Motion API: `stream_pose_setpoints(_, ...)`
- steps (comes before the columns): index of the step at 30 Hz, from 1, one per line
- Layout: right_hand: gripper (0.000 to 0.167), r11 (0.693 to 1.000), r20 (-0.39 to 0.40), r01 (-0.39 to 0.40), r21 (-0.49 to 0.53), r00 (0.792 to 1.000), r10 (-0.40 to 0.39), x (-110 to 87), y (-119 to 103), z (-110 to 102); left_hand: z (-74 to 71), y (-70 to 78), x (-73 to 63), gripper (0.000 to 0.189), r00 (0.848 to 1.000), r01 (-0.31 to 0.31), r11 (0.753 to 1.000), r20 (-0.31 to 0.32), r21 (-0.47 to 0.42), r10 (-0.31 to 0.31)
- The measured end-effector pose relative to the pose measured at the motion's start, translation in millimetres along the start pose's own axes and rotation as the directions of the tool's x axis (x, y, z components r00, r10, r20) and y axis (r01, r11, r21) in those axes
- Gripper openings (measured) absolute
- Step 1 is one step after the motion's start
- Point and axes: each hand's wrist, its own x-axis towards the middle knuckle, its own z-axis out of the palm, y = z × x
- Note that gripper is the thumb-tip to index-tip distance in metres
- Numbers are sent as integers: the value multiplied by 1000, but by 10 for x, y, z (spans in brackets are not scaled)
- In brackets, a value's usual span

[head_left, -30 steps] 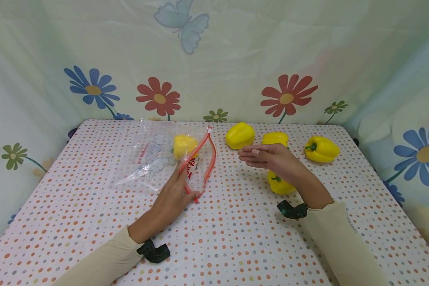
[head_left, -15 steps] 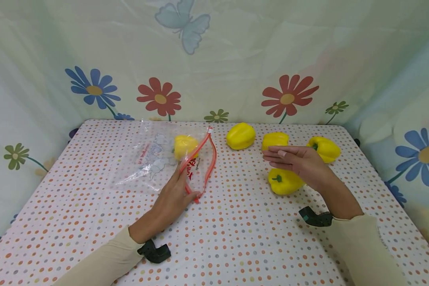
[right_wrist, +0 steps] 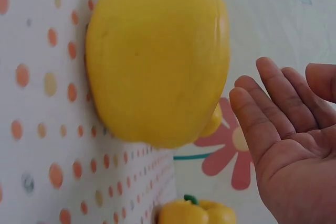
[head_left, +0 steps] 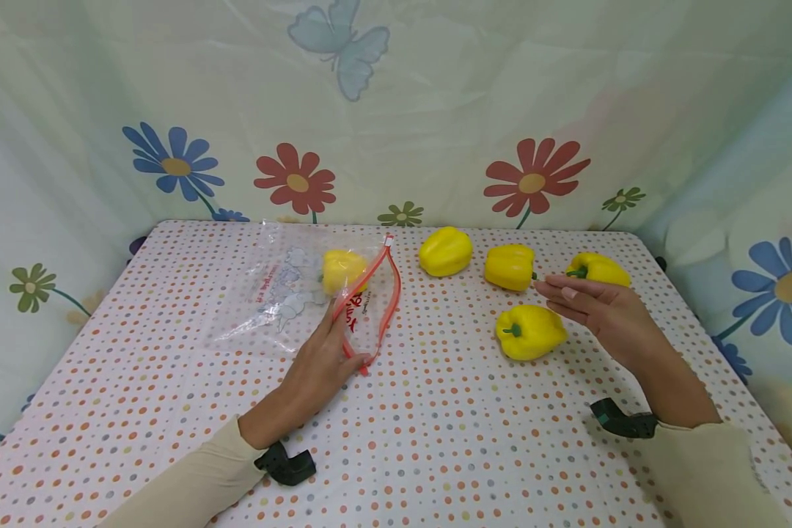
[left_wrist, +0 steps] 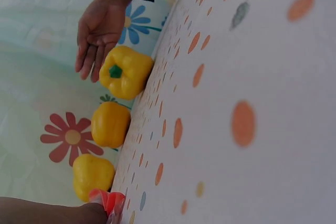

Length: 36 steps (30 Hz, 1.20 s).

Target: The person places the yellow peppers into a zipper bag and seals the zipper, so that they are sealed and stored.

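Note:
A clear plastic zip bag (head_left: 280,286) with a red zip edge lies on the left half of the table, its mouth parted toward the right. One yellow bell pepper (head_left: 343,271) is inside it. My left hand (head_left: 317,367) holds the bag at the red edge; the left wrist view shows my thumb (left_wrist: 92,213) against that edge, my other fingers hidden. With fingers extended and nothing held, my right hand (head_left: 597,312) hovers above the table. Nearest it are a front bell pepper (head_left: 531,332) with green stem, one behind (head_left: 510,267), and a partly covered right one (head_left: 599,268).
Another yellow bell pepper (head_left: 445,251) sits at the back middle of the table. The tabletop (head_left: 435,440) has a dotted cover. A flowered curtain (head_left: 402,110) hangs behind it and along both sides.
My right hand has moved rightward, away from the middle, uncovering the front pepper and the one behind it. My left hand and the bag have stayed in place.

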Motion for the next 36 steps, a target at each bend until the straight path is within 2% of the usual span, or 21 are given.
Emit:
stream_pose_setpoints(7,46,991,31,-52,125,998,48,-46,119,-115,-8,5,6,97,1000,9,1000,9,5,-9)
stream_pose_setpoints(11,47,987,33,-75,141,997,71,-51,192,-155,-9,2,7,96,1000,6,1000,13,0,-6)
stream_pose_setpoints(17,54,986,37,-159,52,987,158,-35,352,-228,-2,-2,2,95,1000,6,1000,20,-16,-5)
stream_pose_setpoints(21,56,979,64,-197,-51,978,200,-20,439,-234,4,-3,2,95,1000,7,1000,21,-20,-6)
stream_pose_setpoints(24,60,960,72,-227,-163,968,241,-9,465,-211,6,-2,3,95,1000,10,1000,21,-20,-9)
stream_pose_setpoints(28,66,946,83,-273,-174,953,290,10,462,-167,6,-4,1,96,1000,13,1000,23,-18,-13)
stream_pose_setpoints(36,67,938,105,-264,-225,950,292,13,409,-108,1,-3,1,95,999,23,999,26,-23,-22)
